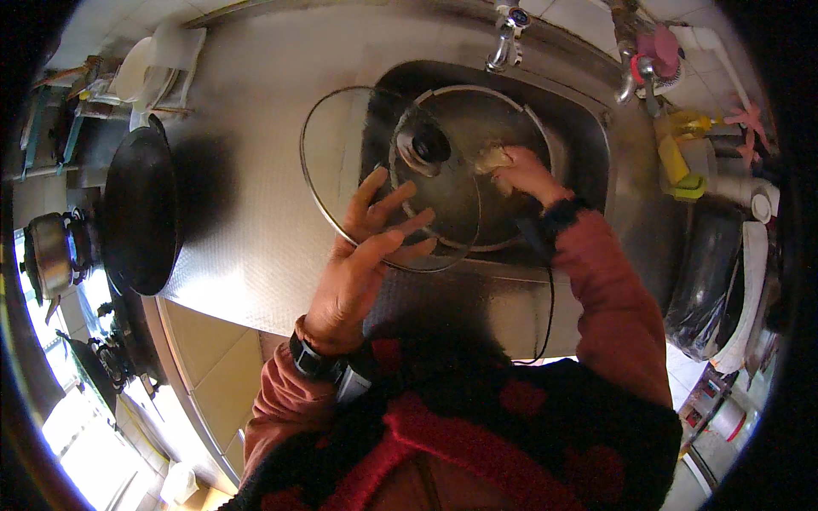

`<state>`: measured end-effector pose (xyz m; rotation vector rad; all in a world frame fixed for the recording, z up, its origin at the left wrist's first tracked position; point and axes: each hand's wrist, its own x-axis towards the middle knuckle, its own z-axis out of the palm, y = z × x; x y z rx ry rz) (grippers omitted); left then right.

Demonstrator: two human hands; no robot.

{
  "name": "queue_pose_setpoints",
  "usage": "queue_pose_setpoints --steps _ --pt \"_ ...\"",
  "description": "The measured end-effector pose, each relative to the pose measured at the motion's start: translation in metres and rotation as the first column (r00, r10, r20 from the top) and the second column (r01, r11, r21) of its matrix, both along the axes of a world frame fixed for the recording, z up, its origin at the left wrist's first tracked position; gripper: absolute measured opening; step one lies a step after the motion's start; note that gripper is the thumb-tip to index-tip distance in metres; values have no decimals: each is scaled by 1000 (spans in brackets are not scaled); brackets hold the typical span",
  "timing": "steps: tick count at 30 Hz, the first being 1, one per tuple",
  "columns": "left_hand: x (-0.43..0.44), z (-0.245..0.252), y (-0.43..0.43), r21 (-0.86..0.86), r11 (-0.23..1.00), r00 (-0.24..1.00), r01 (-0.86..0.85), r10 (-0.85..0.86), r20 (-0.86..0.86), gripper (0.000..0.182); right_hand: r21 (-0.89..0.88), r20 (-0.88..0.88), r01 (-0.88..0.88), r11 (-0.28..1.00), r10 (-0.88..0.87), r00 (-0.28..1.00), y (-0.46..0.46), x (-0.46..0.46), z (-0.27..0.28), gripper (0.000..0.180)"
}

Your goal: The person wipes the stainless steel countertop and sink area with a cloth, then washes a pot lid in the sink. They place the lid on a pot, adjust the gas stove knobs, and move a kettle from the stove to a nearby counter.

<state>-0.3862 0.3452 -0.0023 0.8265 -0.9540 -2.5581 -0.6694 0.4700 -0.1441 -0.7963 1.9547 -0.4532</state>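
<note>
My left hand (377, 236) holds a round glass pot lid (308, 172) by its metal rim, fingers spread beneath or behind the glass. The lid has a dark knob (429, 142) and is tilted over the left part of the sink. A pale, crumpled cloth or sponge (491, 158) is pinched in my right hand (525, 171), to the right of the knob. Behind the lid, a large round pan or basin with a light rim (545, 131) sits in the steel sink (591, 121).
A chrome faucet (505, 48) stands behind the sink. At the left a black wok (142, 207) rests on the steel counter (275, 255), near a steel pot (48, 255). On the right are a yellow-green sponge (687, 185), a yellow bottle (690, 124) and a paper roll (760, 205).
</note>
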Motion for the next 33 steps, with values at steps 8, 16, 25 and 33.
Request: queue_pose_setpoints --steps 8,16,25,33 --pt "-30 -9 24 -43 999 1000 13 -13 -14 52 -862 -8 15 506 -43 999 20 124 109 60" --pt "-24 -2 27 41 999 998 4 -1 -71 54 -727 -78 102 679 -229 970 19 126 69 59" --pt "-6 3 15 59 995 995 77 -73 -72 65 -524 -44 121 843 -169 985 20 42 1 39" --pt "7 3 0 56 993 993 105 -102 -65 59 -106 -744 -302 948 126 656 23 15 -69 38"
